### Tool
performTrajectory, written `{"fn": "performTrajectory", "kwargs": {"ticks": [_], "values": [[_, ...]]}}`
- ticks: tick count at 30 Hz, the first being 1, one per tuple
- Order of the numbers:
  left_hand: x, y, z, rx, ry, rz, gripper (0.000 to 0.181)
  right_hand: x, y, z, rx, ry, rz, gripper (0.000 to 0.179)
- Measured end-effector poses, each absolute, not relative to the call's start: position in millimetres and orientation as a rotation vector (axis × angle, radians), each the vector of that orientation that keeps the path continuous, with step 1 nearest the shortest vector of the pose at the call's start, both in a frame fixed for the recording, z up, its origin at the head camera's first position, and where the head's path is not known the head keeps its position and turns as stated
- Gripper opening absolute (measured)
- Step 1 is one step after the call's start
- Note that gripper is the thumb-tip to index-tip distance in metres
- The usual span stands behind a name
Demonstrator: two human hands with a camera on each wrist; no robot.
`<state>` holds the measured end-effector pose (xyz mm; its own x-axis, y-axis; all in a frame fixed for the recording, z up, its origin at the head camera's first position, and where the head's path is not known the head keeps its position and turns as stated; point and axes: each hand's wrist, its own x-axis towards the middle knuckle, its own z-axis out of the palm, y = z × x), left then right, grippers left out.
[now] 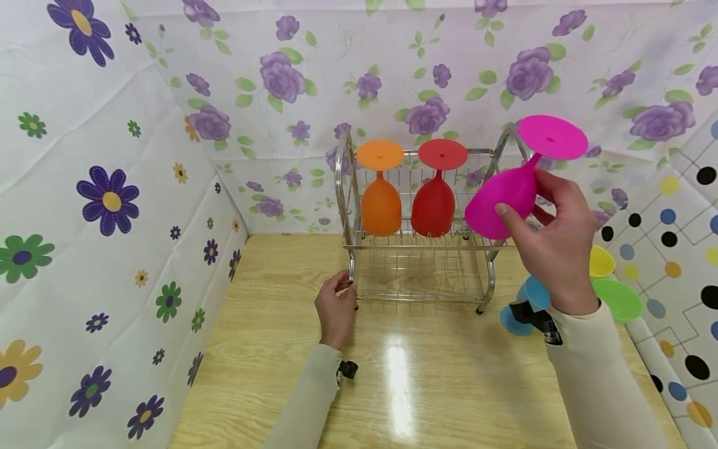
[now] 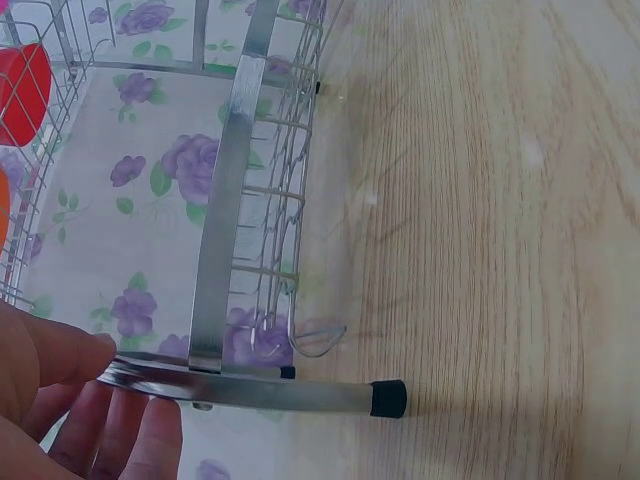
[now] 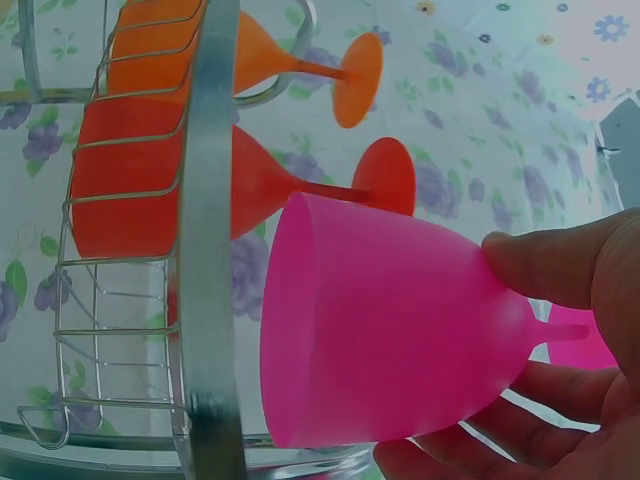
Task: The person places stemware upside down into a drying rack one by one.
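Observation:
A pink goblet (image 1: 505, 196) hangs tilted and upside down in my right hand (image 1: 563, 243), which grips its bowl near the stem. It is above the right end of the upper shelf of a metal rack (image 1: 415, 247). In the right wrist view, the goblet's open rim faces the rack bars. On the same shelf, an orange goblet (image 1: 381, 202) and a red goblet (image 1: 434, 206) stand upside down side by side, bases up. My left hand (image 1: 336, 308) pinches the rack's left front leg between thumb and fingers, as the left wrist view shows.
Right of the rack, partly behind my right arm, are a blue goblet (image 1: 535, 293), a green goblet (image 1: 619, 299) and a yellow cup-shaped piece (image 1: 601, 262). The rack's lower wire shelf (image 1: 421, 293) is low over the wooden table (image 1: 269, 386). Patterned cloth walls (image 1: 314, 37) enclose the table.

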<state>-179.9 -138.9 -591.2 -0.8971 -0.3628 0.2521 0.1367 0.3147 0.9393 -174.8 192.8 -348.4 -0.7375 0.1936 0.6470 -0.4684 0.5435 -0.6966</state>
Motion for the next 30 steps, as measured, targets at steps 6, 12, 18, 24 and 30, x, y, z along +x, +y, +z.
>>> {"fn": "performTrajectory", "kwargs": {"ticks": [6, 12, 18, 24, 30], "values": [[-181, -140, -589, 0.22, -2.202, -1.613, 0.036, -189, 189, -352, 0.228, -2.105, 1.13, 0.065], [-182, -140, -588, 0.217, -2.235, -1.593, 0.034, -198, 185, -357, 0.225, -2.164, 1.054, 0.064], [-182, -140, -590, 0.211, -2.249, -1.586, 0.033, -206, 184, -364, 0.218, -2.207, 0.978, 0.062], [-183, -141, -591, 0.216, -2.253, -1.596, 0.033, -213, 181, -367, 0.218, -2.227, 0.933, 0.062], [-183, -142, -593, 0.231, -2.255, -1.601, 0.032, -220, 176, -371, 0.238, -2.266, 0.936, 0.064]]}}
